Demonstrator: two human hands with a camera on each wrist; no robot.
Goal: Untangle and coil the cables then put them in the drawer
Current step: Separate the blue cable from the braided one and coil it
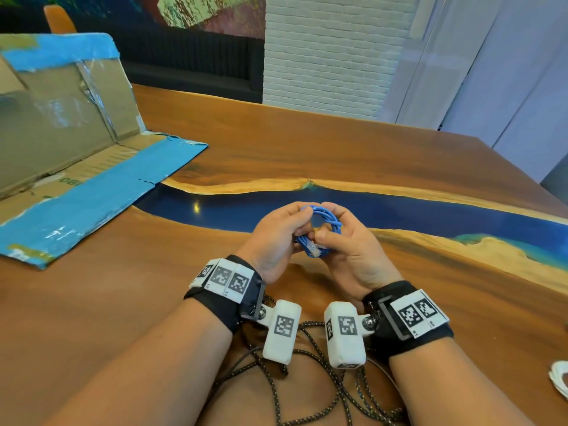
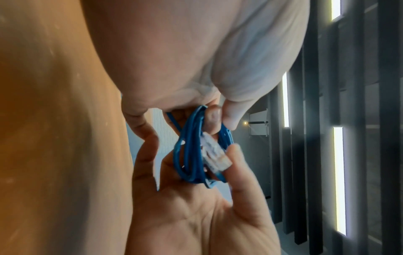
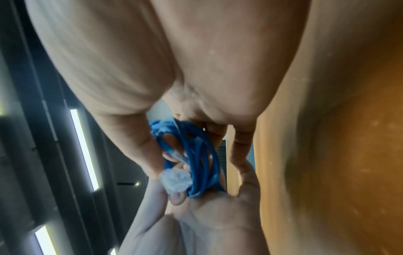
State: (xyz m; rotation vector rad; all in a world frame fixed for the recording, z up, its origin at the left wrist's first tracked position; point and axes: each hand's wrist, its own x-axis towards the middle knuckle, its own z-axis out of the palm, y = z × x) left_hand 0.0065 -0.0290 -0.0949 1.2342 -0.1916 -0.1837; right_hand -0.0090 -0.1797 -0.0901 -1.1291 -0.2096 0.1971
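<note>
A blue network cable (image 1: pixel 321 226), wound into a small coil, hangs just above the table between both hands. My left hand (image 1: pixel 293 224) grips the coil's left side and my right hand (image 1: pixel 333 230) grips its right side. One clear plug (image 1: pixel 313 249) sticks out at the bottom between the thumbs. In the left wrist view the coil (image 2: pixel 189 153) and plug (image 2: pixel 214 155) are pinched by my left hand (image 2: pixel 218 114), with the right hand's fingers below. The right wrist view shows the coil (image 3: pixel 198 155) and plug (image 3: pixel 174 179) in my right hand (image 3: pixel 185 138).
A black braided cable (image 1: pixel 307 379) lies tangled on the wooden table (image 1: pixel 307 142) under my wrists. A white coiled cable (image 1: pixel 560 379) sits at the right edge. A cardboard box with blue tape (image 1: pixel 67 139) stands at the left, its flap (image 1: pixel 92 204) lying flat on the table.
</note>
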